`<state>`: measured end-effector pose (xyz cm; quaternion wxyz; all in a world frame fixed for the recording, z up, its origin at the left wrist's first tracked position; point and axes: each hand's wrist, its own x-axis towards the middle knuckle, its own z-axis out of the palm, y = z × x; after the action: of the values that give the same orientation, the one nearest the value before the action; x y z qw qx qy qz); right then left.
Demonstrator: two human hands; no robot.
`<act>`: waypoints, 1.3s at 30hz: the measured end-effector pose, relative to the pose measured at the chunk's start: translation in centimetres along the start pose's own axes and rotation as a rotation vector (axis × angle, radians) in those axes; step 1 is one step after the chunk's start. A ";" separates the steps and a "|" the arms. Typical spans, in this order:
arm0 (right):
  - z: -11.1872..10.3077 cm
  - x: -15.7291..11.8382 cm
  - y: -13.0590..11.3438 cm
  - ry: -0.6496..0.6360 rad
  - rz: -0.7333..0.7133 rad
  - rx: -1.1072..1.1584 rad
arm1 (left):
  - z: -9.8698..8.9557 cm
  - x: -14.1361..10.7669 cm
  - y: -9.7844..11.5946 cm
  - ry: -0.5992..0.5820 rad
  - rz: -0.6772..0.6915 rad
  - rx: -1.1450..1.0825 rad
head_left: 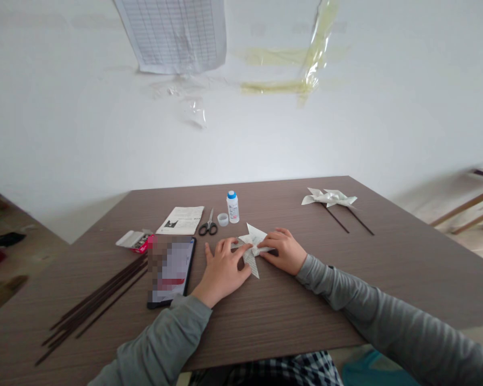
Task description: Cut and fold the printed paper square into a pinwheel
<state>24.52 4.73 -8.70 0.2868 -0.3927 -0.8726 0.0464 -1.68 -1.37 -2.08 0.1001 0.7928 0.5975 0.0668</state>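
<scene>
A folded paper pinwheel (251,240) made of printed paper lies on the table in front of me. From its left side my left hand (224,268) reaches over it, the index fingertip pressing near the centre and the other fingers spread. My right hand (284,250) grips the right blade, fingers bent over it and thumb below. Behind the pinwheel stand a white glue bottle (233,208) with a blue cap and a small clear cup (222,219). Black-handled scissors (208,225) lie to the left of the cup.
Two finished-looking pinwheels on dark sticks (330,198) lie at the back right. Left of my hands are a phone (172,273), a bundle of dark sticks (94,300), a small open red-and-white box (136,241) and printed paper sheets (180,220). A white wall (265,139) rises behind the table.
</scene>
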 end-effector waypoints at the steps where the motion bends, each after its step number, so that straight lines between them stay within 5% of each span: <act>1: 0.0 0.0 0.0 0.003 -0.001 0.000 | 0.0 0.0 0.0 0.007 -0.002 0.001; 39: 0.2 0.0 0.2 -0.012 0.014 0.000 | 0.1 0.1 0.0 0.022 -0.013 0.020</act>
<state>24.56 4.89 -8.95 0.2812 -0.3986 -0.8714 0.0509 -1.63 -1.32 -2.17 0.0860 0.7891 0.6042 0.0691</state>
